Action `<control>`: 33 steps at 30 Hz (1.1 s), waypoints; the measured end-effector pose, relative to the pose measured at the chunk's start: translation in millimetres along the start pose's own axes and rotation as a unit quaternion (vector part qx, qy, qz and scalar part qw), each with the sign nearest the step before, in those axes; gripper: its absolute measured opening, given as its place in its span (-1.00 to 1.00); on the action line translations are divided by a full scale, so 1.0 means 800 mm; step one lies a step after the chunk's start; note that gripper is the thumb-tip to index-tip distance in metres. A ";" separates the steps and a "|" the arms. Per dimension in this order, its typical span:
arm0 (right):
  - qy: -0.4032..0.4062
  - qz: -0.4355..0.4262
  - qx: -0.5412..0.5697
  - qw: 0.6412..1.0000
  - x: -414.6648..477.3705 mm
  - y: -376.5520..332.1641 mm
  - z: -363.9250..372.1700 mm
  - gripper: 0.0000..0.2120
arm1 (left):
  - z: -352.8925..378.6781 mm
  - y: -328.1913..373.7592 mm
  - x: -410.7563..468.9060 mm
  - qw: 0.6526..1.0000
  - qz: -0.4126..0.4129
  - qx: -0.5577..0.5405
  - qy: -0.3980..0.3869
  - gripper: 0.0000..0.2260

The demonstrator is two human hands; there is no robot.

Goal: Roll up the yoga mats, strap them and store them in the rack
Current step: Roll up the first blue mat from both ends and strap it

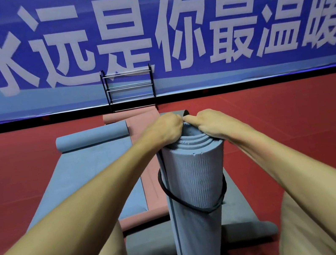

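I hold the rolled blue foam yoga mat [196,180] standing up.
My left hand [168,130] and right hand [208,123] fingers clamp its top end; a black strap loop [175,197] hangs around it.

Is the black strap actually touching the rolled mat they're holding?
Touching. The head view shows the black strap looped around the rolled mat, lying against its ribbed surface, slanted and loose.

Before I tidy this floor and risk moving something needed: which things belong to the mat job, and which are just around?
Job:
rolled blue mat held upright
black strap looped around it
partly rolled blue mat
pink mat
grey mat
rack

Just there:
blue banner
red floor
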State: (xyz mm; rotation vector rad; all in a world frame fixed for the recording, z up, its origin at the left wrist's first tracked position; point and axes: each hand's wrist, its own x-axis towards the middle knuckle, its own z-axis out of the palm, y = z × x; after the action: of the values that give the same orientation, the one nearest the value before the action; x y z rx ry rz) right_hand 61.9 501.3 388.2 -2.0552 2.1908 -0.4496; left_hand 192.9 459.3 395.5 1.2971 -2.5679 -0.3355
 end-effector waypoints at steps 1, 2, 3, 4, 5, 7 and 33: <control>-0.008 0.003 0.000 1.000 0.000 -0.001 0.000 -0.72 | 0.000 0.000 -0.001 1.000 -0.006 -0.010 0.004 -0.73; -0.014 0.010 0.010 1.000 0.000 -0.002 0.000 -0.70 | 0.000 0.000 -0.003 1.000 -0.011 -0.021 0.010 -0.72; -0.008 0.033 0.053 0.998 0.000 -0.004 0.001 -0.66 | 0.000 -0.002 -0.006 0.999 -0.013 -0.030 0.023 -0.72; 0.013 0.069 0.121 0.990 0.001 -0.005 0.004 -0.63 | 0.000 -0.004 -0.009 0.998 -0.020 -0.051 0.038 -0.71; 0.039 0.103 0.183 0.977 0.004 -0.004 0.007 -0.62 | 0.001 -0.009 -0.010 0.994 -0.030 -0.088 0.052 -0.72; 0.089 0.142 0.267 0.949 0.008 0.001 0.013 -0.66 | 0.005 -0.024 -0.008 0.968 -0.047 -0.244 0.044 -0.73; 0.050 0.055 0.505 0.860 -0.042 0.077 0.170 0.23 | 0.183 -0.119 -0.033 0.835 0.001 -0.536 -0.123 -0.06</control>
State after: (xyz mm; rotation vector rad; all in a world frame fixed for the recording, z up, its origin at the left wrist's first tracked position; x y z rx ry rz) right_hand 43.1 517.9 237.0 -1.3092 1.5073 -1.3475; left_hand 233.2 439.6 224.9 0.7990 -1.8930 -1.7084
